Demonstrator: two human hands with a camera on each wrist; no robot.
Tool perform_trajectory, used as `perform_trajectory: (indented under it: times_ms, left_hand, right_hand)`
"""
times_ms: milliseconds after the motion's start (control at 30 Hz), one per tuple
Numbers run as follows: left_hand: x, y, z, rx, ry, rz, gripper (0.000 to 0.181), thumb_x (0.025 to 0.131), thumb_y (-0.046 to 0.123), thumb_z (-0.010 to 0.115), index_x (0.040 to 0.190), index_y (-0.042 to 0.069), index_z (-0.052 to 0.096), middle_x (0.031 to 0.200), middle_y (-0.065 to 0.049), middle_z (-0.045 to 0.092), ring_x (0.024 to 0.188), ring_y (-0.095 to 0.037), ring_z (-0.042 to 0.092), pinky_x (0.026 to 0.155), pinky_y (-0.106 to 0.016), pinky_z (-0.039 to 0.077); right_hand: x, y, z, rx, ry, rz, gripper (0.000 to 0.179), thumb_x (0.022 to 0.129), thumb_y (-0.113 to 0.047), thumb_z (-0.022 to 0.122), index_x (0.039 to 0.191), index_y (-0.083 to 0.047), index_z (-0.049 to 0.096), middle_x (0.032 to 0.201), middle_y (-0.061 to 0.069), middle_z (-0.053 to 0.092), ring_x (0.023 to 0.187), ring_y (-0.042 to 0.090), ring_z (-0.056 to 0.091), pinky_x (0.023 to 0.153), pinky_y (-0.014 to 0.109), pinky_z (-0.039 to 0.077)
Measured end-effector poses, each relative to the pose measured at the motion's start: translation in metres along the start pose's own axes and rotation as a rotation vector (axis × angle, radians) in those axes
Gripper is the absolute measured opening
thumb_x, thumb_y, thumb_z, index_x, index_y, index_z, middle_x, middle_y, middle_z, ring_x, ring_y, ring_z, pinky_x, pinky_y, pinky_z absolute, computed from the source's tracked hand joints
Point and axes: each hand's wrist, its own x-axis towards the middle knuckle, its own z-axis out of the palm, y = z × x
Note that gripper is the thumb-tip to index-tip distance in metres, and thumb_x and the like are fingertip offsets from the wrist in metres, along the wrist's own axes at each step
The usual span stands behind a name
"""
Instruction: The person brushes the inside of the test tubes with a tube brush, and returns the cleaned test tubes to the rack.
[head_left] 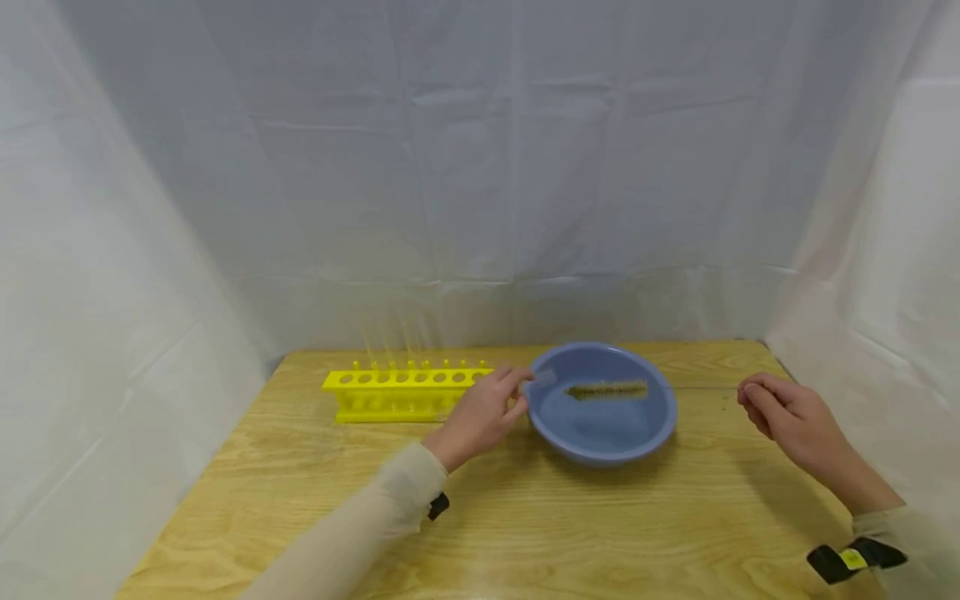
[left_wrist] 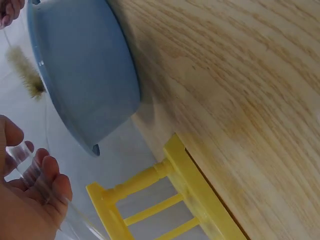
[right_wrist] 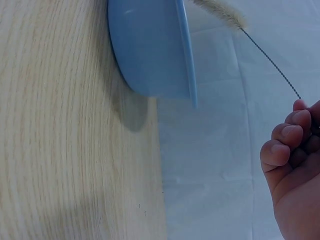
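My left hand (head_left: 483, 412) grips a clear glass test tube (left_wrist: 32, 172), its mouth end pointing over the left rim of the blue basin (head_left: 600, 446). The tube looks faint in the head view, and my fingers cover part of it. On the right, my right hand (head_left: 795, 417) pinches the end of the twisted wire handle (right_wrist: 272, 62) of a test tube brush (head_left: 609, 390). Its tan bristles hang level above the basin, apart from the tube, with the tip toward my left hand.
A yellow test tube rack (head_left: 405, 380) stands left of the basin, partly behind my left hand. Several clear tubes (head_left: 387, 343) stick up from its left half. Wood-grain table (head_left: 570, 533) lies beneath, with white sheeting (head_left: 465, 167) behind and at both sides.
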Motion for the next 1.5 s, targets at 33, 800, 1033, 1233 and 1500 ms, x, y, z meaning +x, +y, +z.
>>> perform_trajectory:
  times_ms: [33, 800, 1033, 1233, 1500]
  left_hand:
    - [0.0, 0.0, 0.001, 0.026, -0.009, 0.0, 0.033, 0.099, 0.015, 0.058, 0.131, 0.012, 0.061, 0.111, -0.005, 0.063, 0.088, -0.013, 0.064, 0.073, -0.028, 0.054]
    - [-0.002, -0.003, 0.008, 0.167, -0.061, 0.009, 0.032, 0.099, 0.021, 0.06, 0.13, 0.015, 0.063, 0.097, 0.0, 0.059, 0.07, -0.01, 0.049, 0.063, -0.025, 0.046]
    - [-0.002, -0.003, 0.011, 0.16, -0.055, 0.017, 0.031, 0.097, 0.018, 0.061, 0.128, 0.015, 0.064, 0.099, -0.001, 0.06, 0.072, -0.011, 0.052, 0.065, -0.027, 0.048]
    - [-0.001, -0.002, 0.011, 0.141, -0.062, 0.032, 0.033, 0.096, 0.019, 0.059, 0.128, 0.014, 0.064, 0.108, -0.005, 0.065, 0.082, -0.014, 0.06, 0.073, -0.032, 0.053]
    - [-0.001, 0.0, 0.01, 0.106, -0.098, 0.049, 0.036, 0.098, 0.019, 0.056, 0.133, 0.012, 0.063, 0.111, -0.009, 0.065, 0.084, -0.014, 0.058, 0.075, -0.03, 0.053]
  right_hand:
    - [0.0, -0.001, 0.0, 0.009, 0.003, -0.002, 0.024, 0.109, -0.013, 0.041, 0.095, -0.006, 0.059, 0.061, 0.0, 0.044, 0.049, 0.014, 0.039, 0.048, 0.029, 0.035]
    - [0.001, -0.008, -0.004, 0.09, 0.034, -0.022, 0.025, 0.109, -0.009, 0.04, 0.093, -0.004, 0.059, 0.064, 0.002, 0.045, 0.052, 0.016, 0.042, 0.049, 0.028, 0.036]
    - [0.002, -0.01, 0.0, 0.089, 0.027, -0.037, 0.025, 0.109, -0.008, 0.04, 0.092, -0.005, 0.059, 0.063, 0.001, 0.045, 0.051, 0.016, 0.042, 0.048, 0.029, 0.036]
    - [0.002, -0.009, 0.002, 0.078, 0.013, -0.034, 0.025, 0.109, -0.009, 0.04, 0.093, -0.005, 0.059, 0.063, 0.001, 0.044, 0.051, 0.016, 0.041, 0.047, 0.029, 0.035]
    - [0.005, -0.005, 0.003, 0.093, -0.026, -0.066, 0.025, 0.109, -0.006, 0.039, 0.091, -0.007, 0.058, 0.064, 0.001, 0.045, 0.05, 0.016, 0.042, 0.048, 0.029, 0.037]
